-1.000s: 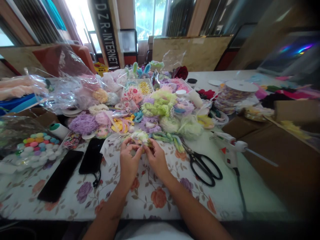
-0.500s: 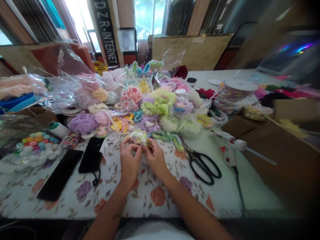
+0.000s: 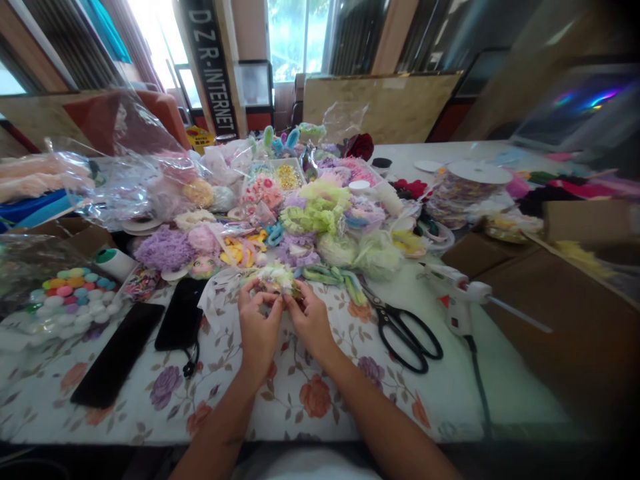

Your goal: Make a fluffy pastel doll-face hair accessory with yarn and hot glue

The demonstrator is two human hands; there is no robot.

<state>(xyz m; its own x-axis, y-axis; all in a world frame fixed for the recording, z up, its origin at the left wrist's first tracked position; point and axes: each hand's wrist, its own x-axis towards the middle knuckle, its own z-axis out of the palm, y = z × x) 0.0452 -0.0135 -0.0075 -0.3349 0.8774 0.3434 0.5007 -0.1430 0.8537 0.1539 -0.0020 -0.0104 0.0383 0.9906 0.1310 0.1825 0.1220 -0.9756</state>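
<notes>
Between my two hands is a small, fluffy piece of pale green, white and yellow trim [image 3: 275, 275]; its exact kind is unclear. My left hand [image 3: 259, 317] grips its left side, with thumb and fingers closed on it. On the other side my right hand [image 3: 309, 319] pinches it, the fingertips of both hands nearly meeting at its near edge. Green and blue fuzzy strips [image 3: 335, 275] lie just beyond my right hand. White fabric [image 3: 216, 293] spreads to the left of my left hand. My fingers cover much of the held piece.
Black-handled scissors [image 3: 407, 337] and a white glue gun [image 3: 457, 300] lie on the right, near a cardboard box [image 3: 565, 300]. Two black phones, one nearer [image 3: 120, 353] and one farther [image 3: 181, 313], rest on the left by colourful pompoms [image 3: 73, 297]. Yarn and trims [image 3: 317, 207] heap up behind.
Both hands stay on the fluffy piece in nearly the same place, with only slight finger movement. The whole view has shifted a little.
</notes>
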